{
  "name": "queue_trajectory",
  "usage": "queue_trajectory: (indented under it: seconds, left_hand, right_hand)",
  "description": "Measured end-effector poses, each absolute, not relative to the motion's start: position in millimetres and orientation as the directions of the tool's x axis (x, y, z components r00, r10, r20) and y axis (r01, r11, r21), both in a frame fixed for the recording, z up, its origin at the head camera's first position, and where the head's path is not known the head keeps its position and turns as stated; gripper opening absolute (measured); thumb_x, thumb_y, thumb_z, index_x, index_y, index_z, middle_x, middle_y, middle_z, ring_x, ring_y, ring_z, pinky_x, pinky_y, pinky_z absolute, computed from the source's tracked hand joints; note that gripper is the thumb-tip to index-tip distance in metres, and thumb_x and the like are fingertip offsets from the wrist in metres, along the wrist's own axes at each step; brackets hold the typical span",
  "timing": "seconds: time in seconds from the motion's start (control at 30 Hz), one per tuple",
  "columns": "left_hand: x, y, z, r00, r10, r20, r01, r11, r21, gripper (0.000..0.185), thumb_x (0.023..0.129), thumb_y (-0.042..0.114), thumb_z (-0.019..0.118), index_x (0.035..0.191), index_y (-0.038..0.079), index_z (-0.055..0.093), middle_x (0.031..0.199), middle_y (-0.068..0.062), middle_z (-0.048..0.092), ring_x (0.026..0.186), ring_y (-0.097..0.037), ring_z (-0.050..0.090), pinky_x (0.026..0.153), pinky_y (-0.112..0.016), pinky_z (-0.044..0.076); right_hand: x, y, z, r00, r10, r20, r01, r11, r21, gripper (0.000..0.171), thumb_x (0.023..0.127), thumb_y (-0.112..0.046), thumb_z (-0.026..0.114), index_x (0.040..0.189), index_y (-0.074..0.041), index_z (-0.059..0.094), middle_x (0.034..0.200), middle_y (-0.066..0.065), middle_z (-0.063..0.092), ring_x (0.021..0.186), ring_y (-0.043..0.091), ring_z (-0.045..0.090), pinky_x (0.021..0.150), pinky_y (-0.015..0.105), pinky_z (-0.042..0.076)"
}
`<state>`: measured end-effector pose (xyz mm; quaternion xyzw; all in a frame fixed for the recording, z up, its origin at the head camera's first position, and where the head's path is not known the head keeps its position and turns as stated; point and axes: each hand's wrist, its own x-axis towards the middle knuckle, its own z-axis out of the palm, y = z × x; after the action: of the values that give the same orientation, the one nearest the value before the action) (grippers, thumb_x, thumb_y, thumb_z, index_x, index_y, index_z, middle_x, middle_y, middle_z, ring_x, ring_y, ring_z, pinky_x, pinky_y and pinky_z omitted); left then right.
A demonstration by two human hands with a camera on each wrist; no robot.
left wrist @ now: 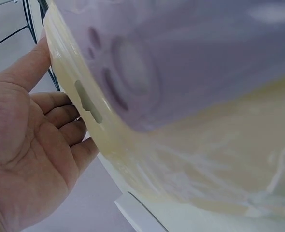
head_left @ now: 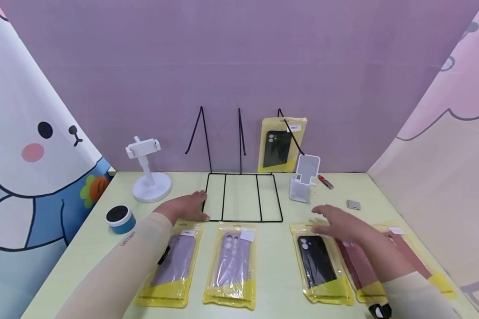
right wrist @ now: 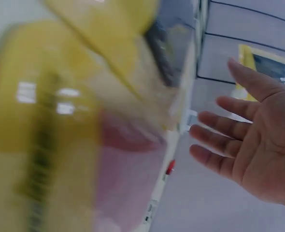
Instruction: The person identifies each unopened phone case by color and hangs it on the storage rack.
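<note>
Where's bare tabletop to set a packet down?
Bare patches: between the white stand and the blue tin; and the strip between the second purple case packet and the black case packet. The front right, with overlapping packets under the right hand, is crowded.

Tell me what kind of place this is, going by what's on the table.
Probably a staged tabletop set for a phone-accessory display: packaged phone cases lie in a row on the table, a black wire rack holds another pack, and cartoon backdrop panels close in the sides.
</note>
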<state>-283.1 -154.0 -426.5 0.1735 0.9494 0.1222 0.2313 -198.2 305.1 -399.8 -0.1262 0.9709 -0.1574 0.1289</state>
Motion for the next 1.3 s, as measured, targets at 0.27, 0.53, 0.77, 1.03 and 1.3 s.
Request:
queue_trajectory:
  seconds: [0.27,0.53,0.77,1.03,1.3]
  left_hand:
    - [-279,-154,-423,-0.83,0.398,-0.39,0.279,0.903,0.328,0.093,0.091,0.047,0.065,0.157,0.005,0.015,0.165,-0.014,0.007,0.152,-0.034,0.008,0.123,-0.05,0.013]
    - [-278,-152,-421,-0.83,0.401,-0.389,0.28,0.901,0.331,0.091,0.091,0.045,0.066,0.157,0.005,0.017,0.165,-0.015,0.009,0.152,-0.035,0.009,0.123,-0.05,0.013]
    - [-278,-151,-422,-0.835,0.382,-0.396,0.266,0.91,0.319,0.091,0.092,0.046,0.065,0.158,0.007,0.016,0.165,-0.014,0.008,0.152,-0.034,0.009,0.123,-0.05,0.014]
    - [-280,-152,-424,-0.836,0.386,-0.39,0.269,0.908,0.322,0.091,0.091,0.045,0.066,0.157,0.005,0.016,0.165,-0.015,0.008,0.152,-0.035,0.009,0.122,-0.051,0.014]
    - [-285,-156,-431,-0.828,0.41,-0.381,0.292,0.897,0.331,0.091,0.092,0.046,0.065,0.157,0.005,0.017,0.165,-0.016,0.008,0.152,-0.034,0.008,0.123,-0.05,0.013]
  right_hand:
    - [-197,296,-420,-0.906,-0.293,-0.305,-0.236,0.949,-0.209,0.065,0.082,-0.043,0.077,0.133,-0.009,0.056,0.131,0.016,0.056,0.118,0.031,0.053,0.1,0.055,0.046]
    - [-202,295,-419,-0.884,-0.392,-0.254,-0.368,0.919,-0.139,0.04,0.079,-0.043,0.078,0.098,-0.01,0.064,0.087,-0.001,0.057,0.083,0.018,0.048,0.073,0.037,0.043]
    - [-201,294,-414,-0.891,-0.391,-0.23,-0.338,0.91,-0.24,0.029,0.083,-0.037,0.076,0.088,-0.015,0.057,0.076,-0.004,0.053,0.07,0.014,0.047,0.063,0.031,0.04]
    - [-199,291,-387,-0.907,-0.371,-0.198,-0.292,0.895,-0.338,0.026,0.09,-0.036,0.07,0.101,-0.016,0.06,0.085,-0.006,0.061,0.078,0.014,0.054,0.071,0.035,0.048]
    - [-190,289,-353,-0.91,-0.41,-0.063,-0.348,0.837,-0.422,0.025,0.095,-0.032,0.064,0.113,-0.015,0.062,0.096,-0.006,0.067,0.092,0.015,0.062,0.082,0.043,0.054]
